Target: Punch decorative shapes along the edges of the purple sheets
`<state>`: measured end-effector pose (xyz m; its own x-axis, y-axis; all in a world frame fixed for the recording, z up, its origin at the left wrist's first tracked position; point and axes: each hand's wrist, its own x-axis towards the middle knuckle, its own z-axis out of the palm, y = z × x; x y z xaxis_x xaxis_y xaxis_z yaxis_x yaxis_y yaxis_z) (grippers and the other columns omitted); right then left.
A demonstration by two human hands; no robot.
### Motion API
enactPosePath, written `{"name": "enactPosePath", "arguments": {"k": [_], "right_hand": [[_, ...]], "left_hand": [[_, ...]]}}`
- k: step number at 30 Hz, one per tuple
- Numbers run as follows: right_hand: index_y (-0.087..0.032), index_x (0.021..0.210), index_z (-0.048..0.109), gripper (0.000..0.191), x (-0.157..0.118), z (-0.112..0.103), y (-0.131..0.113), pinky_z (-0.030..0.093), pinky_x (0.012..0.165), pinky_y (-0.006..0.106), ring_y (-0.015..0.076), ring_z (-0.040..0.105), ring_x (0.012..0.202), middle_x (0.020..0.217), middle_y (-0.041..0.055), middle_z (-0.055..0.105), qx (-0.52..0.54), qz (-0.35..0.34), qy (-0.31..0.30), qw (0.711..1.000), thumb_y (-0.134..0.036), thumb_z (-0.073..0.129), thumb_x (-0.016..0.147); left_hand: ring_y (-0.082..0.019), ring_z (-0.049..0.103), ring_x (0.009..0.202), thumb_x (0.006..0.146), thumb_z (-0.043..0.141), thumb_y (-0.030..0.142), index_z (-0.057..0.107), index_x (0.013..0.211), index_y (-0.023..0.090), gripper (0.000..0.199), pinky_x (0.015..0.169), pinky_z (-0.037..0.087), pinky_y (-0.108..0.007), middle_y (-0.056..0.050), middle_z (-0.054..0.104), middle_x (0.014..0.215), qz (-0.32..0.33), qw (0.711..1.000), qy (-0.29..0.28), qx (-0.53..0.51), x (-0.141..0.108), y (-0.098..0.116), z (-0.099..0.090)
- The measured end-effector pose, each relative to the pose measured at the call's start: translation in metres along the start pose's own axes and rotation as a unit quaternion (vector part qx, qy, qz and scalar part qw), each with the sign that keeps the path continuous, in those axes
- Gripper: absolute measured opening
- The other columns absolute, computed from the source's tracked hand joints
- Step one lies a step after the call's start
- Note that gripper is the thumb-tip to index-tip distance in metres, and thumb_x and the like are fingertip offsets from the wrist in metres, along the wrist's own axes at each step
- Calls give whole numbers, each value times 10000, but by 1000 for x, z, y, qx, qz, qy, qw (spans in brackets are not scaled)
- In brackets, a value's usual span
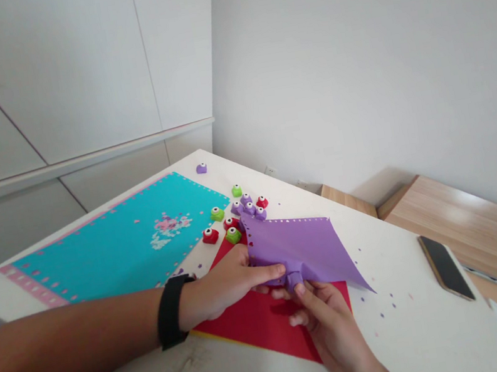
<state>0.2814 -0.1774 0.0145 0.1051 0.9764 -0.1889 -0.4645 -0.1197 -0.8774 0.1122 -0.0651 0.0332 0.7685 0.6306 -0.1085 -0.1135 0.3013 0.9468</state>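
A purple sheet of paper (300, 241), with small punched holes along its left and far edges, is tilted above a red sheet (262, 323). With the thumb on top and fingers beneath, my left hand (230, 278) pinches the paper's near edge. My right hand (325, 316) is closed on a small purple craft punch (294, 280) at that same edge, its thumb against the punch. The punch's far side is partly hidden by the paper. Just beyond the paper stand several more punches in purple, red and green, among them a green punch (233, 235) and a red punch (210, 236).
To the left lies a turquoise sheet (111, 247) with punched edges over pink paper, a pile of confetti (167, 225) on it. A lone purple punch (201, 168) is near the far corner. A phone (446, 267) rests at the right edge of the white table (407, 337).
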Motion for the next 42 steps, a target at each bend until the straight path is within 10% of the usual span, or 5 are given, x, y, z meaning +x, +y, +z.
{"name": "enactPosePath", "arguments": {"k": [18,42], "right_hand": [[-141,903,693,300,3,4,5,498,462,170,146,700,656,764,74,748,-19,-36,65,997,-418,801,864],[-190,1115,682,318,-5,5,3,539,450,189,203,718,810,919,69,716,-47,-43,-6,998,-356,794,868]], "left_hand": [[-167,654,726,863,771,426,742,962,178,269,667,480,-268,-21,741,795,1,999,31,-10,-3,-11,7],[-184,696,793,829,802,407,773,980,183,271,743,546,-293,-52,789,953,16,998,58,4,4,5,1]]}}
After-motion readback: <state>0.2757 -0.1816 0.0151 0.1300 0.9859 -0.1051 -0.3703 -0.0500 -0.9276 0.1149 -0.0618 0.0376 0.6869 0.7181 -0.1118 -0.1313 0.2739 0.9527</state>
